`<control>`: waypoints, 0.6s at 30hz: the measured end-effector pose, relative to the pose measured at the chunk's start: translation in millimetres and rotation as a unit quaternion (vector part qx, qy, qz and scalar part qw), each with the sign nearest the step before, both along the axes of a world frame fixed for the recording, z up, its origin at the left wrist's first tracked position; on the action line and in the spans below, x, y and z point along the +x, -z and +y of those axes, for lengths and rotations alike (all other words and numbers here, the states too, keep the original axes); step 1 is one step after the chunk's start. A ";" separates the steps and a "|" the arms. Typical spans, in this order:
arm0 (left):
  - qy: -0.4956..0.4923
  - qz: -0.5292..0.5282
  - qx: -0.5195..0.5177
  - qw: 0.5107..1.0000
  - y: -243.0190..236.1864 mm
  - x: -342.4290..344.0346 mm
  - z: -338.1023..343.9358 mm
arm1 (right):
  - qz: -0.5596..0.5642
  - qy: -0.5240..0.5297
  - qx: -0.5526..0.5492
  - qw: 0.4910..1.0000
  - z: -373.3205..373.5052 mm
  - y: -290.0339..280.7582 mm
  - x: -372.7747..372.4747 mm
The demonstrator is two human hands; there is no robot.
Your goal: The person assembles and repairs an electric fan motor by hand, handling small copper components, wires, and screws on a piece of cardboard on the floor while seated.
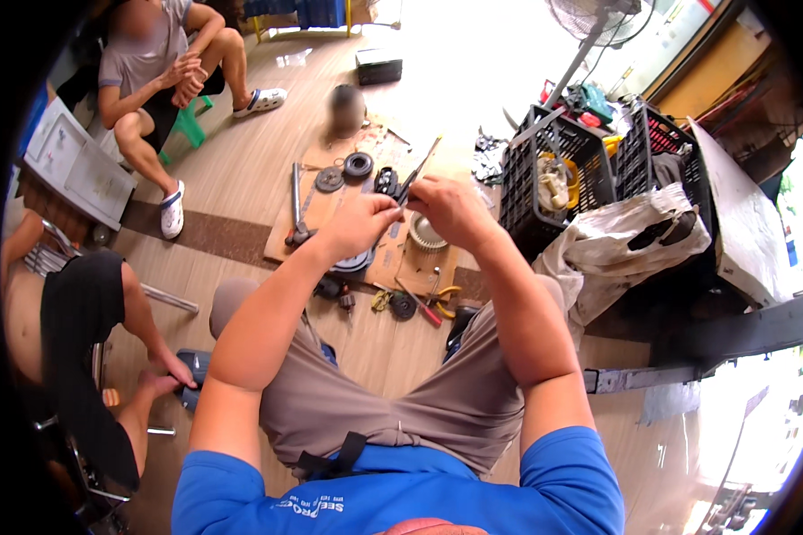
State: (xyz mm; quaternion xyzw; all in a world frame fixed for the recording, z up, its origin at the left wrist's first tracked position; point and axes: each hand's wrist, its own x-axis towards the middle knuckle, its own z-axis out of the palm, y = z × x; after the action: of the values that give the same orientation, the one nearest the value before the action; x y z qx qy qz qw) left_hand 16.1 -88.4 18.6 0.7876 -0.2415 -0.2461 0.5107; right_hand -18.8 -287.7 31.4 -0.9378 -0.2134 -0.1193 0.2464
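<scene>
My left hand [363,226] and my right hand [453,212] meet over a sheet of cardboard [285,234], fingertips pinched close together. A thin dark piece [407,190] shows at my right fingertips; its kind is not clear. What my left fingers pinch is hidden. Below my right hand lies a pale toothed ring [426,234]. Under my left hand a round metal part [355,262] is partly covered. Beyond my hands lie a black ring [358,165], a grey disc [328,179] and a black part [386,181]. A hammer [297,201] rests to the left.
Pliers with red handles [424,306], yellow-handled pliers [446,299] and a black disc [402,307] lie between my knees. Black crates [544,192] and a stained cloth [611,250] stand right. One person sits on a green stool [189,125]; another sits at left. A fan [598,18] stands far right.
</scene>
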 end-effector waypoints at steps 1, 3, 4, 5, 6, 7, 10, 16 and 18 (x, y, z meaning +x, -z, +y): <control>0.005 -0.064 -0.008 0.998 8.9 3.4 -1.0 | 0.005 0.000 -0.019 1.000 -1.9 0.0 1.1; -0.007 -0.103 0.006 0.995 10.9 3.0 -7.9 | -0.006 0.012 -0.025 1.000 -7.3 6.8 1.6; -0.021 -0.124 0.005 0.992 13.8 1.1 -11.4 | -0.011 0.024 -0.024 0.999 -8.2 8.6 -0.1; -0.053 -0.142 0.008 0.988 16.7 0.3 -11.7 | -0.014 0.035 -0.024 0.999 -6.2 10.2 0.2; -0.095 -0.163 0.010 0.982 11.0 -0.9 -4.9 | -0.022 0.037 -0.026 0.999 5.0 2.4 2.3; -0.131 -0.181 0.022 0.975 6.4 -2.8 -4.3 | -0.025 0.048 -0.012 0.998 11.0 1.7 3.1; -0.193 -0.211 0.024 0.958 4.7 -0.6 -8.5 | -0.037 0.049 0.091 0.994 16.8 4.8 0.0; -0.287 -0.160 -0.125 0.936 16.2 9.6 -13.1 | 0.022 0.053 0.259 0.964 42.2 13.1 -11.0; -0.297 -0.128 -0.156 0.933 27.0 17.1 -9.7 | 0.044 0.041 0.282 0.958 52.9 15.3 -11.4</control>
State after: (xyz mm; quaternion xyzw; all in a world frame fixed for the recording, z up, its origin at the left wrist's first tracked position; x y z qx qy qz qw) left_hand 33.3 -98.1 -8.4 0.7584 -0.0952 0.0606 0.6419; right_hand -30.3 -234.8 16.2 -0.8425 -0.1215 -0.1432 0.5049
